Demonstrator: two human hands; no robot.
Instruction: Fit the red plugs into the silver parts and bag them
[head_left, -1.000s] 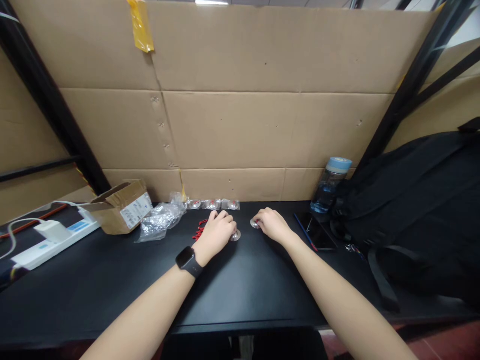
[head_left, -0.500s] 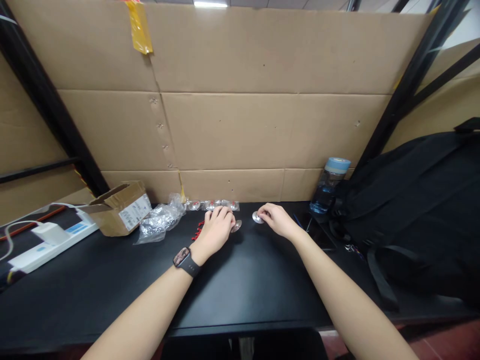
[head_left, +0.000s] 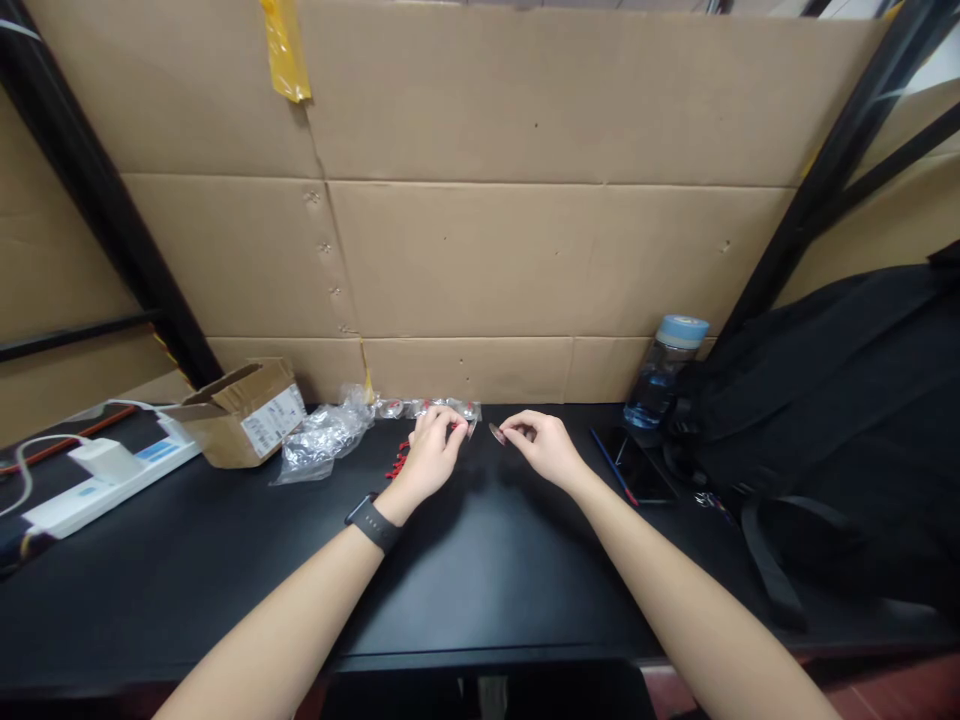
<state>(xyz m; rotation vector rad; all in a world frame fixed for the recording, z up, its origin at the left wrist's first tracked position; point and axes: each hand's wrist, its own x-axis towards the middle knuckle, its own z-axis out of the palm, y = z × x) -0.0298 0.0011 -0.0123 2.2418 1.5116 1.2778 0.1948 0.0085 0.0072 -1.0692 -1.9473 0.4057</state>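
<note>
Left hand — disc; right hand — disc; rims apart

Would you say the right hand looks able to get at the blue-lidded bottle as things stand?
Probably yes: nothing seems to stand between the right hand and the bottle, though its fingers are pinching a small round disc.

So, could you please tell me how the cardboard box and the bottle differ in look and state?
The cardboard box is opaque brown, while the bottle is see-through. The box's top is open, but the bottle has its light-blue lid on. The box sits by the power strip, the bottle beside the black backpack. Both rest on the black table.
</note>
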